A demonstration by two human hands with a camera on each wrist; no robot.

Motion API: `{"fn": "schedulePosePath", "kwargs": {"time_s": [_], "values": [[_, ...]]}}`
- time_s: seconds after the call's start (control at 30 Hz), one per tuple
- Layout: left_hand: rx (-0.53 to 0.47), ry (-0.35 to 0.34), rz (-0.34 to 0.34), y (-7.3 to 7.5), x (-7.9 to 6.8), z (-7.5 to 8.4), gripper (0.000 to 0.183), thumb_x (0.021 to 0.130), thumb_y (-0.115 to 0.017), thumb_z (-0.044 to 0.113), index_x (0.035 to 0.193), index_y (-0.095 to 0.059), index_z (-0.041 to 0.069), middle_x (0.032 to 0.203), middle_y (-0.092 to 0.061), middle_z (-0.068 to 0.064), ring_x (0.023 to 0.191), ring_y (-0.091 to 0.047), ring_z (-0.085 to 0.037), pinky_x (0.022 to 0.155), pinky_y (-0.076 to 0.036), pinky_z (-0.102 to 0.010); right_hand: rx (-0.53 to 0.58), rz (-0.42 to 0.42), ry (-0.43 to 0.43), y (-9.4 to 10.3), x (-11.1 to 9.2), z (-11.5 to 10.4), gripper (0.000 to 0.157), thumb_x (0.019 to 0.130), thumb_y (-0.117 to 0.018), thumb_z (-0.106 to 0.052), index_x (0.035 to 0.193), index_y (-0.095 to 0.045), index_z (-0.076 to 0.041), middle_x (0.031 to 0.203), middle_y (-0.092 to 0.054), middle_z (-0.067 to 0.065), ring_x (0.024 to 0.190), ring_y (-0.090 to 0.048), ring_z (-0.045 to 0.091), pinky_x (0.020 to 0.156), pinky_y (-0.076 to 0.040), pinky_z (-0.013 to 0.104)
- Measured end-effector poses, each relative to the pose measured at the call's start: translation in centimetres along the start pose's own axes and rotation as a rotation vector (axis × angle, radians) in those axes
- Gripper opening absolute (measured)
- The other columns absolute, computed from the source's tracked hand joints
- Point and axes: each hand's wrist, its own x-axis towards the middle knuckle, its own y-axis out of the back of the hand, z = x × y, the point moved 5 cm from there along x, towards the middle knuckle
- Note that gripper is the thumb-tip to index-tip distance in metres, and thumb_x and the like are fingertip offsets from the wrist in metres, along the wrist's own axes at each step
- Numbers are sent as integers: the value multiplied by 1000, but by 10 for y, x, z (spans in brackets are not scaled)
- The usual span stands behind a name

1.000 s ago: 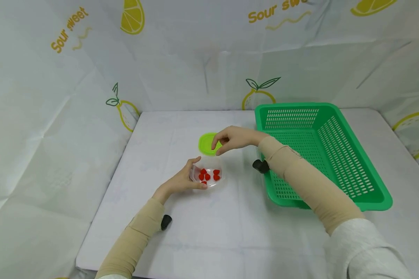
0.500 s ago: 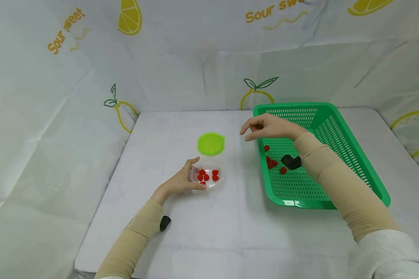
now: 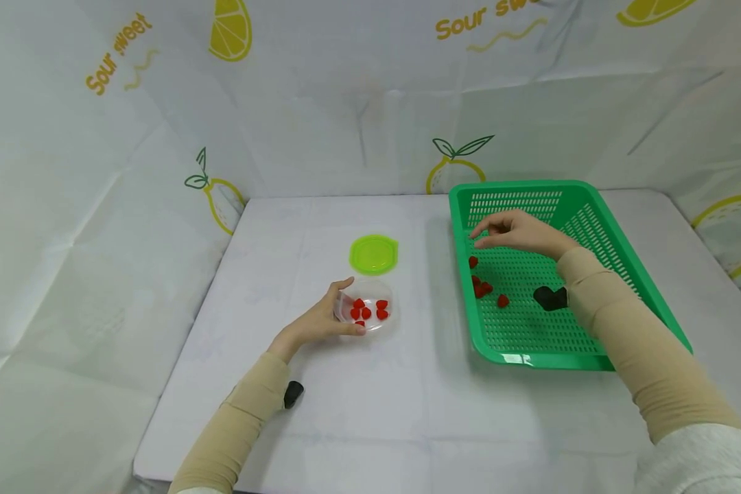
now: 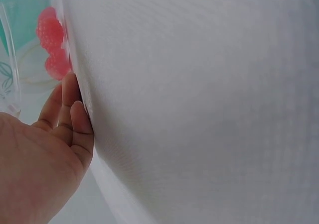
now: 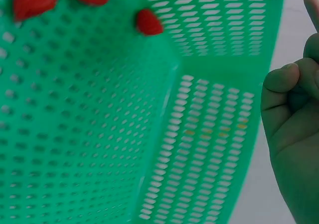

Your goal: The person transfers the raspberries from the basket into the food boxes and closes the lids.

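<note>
With twelve at the far edge of the tabletop (image 3: pixel 370 405), the left hand (image 3: pixel 321 321) reaches in from seven o'clock, its thumb and fingers bent around the near and far sides of a clear container (image 3: pixel 373 288), grasping it upright. Several red raspberries (image 3: pixel 366 313) lie on the container's floor, and through its wall the left wrist view shows some of them pinkish. At the container's twelve o'clock, just beside it, a lime-green lid (image 3: pixel 374 254) lies flat. Well apart toward three o'clock stands a green slotted basket (image 3: pixel 519 335); more raspberries, a loose group (image 3: pixel 480 289), rest on its floor along the eight-to-nine o'clock side. Above the basket's eleven o'clock part hovers the right hand (image 3: pixel 527 234), pointing toward nine, its fingers released and loosely bent, with a gap between thumb and forefinger
</note>
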Motion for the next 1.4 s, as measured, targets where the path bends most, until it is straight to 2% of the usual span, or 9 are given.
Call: {"fn": "schedulePosePath", "kwargs": {"time_s": [0.1, 0.17, 0.4, 0.63, 0.8, 1.0, 1.4], "values": [[-7, -4, -4, -1, 0, 0, 102, 68, -79, 45, 146, -13, 34, 153, -21, -8, 141, -22, -26, 112, -26, -52, -10, 16, -37, 2, 0, 17, 36, 86, -65, -34, 110, -64, -7, 67, -50, 5, 59, -36, 18, 66, -39, 34], [-7, -4, -4, -1, 0, 0, 102, 68, -79, 44, 146, -14, 34, 153, -21, -8, 141, -22, -26, 112, -26, -51, -22, -2, -63, 1, 0, 27, 37, 86, -66, -33, 111, -63, -6, 66, -47, 7, 57, -33, 15, 67, -38, 35], [4, 1, 1, 0, -1, 2, 103, 68, -79, 46, 146, -13, 34, 153, -21, -10, 142, -21, -28, 111, -27, -54, -96, -159, -103, -8, -2, 53, 38, 85, -67, -34, 114, -62, -10, 70, -47, 8, 60, -37, 15, 67, -37, 34], [11, 1, -5, 0, 0, 0, 102, 69, -78, 46, 146, -12, 35, 153, -20, -10, 142, -21, -29, 111, -28, -54, -149, -250, -89, -18, 1, 54, 37, 84, -68, -29, 112, -63, -6, 68, -45, 4, 60, -37, 12, 64, -36, 31], [7, -3, -8, 0, 0, 0, 102, 70, -79, 44, 146, -12, 34, 153, -19, -10, 142, -20, -28, 112, -26, -53, -193, -313, -110, -27, 2, 56, 36, 82, -70, -28, 109, -64, -5, 66, -44, 0, 61, -38, 11, 65, -35, 29], [8, -7, -7, 1, 1, 0, 102, 69, -79, 45, 146, -13, 34, 153, -20, -10, 142, -20, -28, 112, -26, -53, -224, -336, -123, -32, 3, 60, 34, 81, -71, -27, 106, -64, -5, 66, -46, 0, 60, -38, 10, 62, -34, 27], [10, -17, 4, 0, 1, 0, 102, 69, -79, 45, 146, -13, 34, 153, -20, -9, 142, -21, -27, 113, -25, -52, -203, -359, -118, -36, 3, 61, 29, 82, -70, -25, 103, -63, -6, 65, -46, 1, 58, -36, 9, 61, -33, 27]]}}
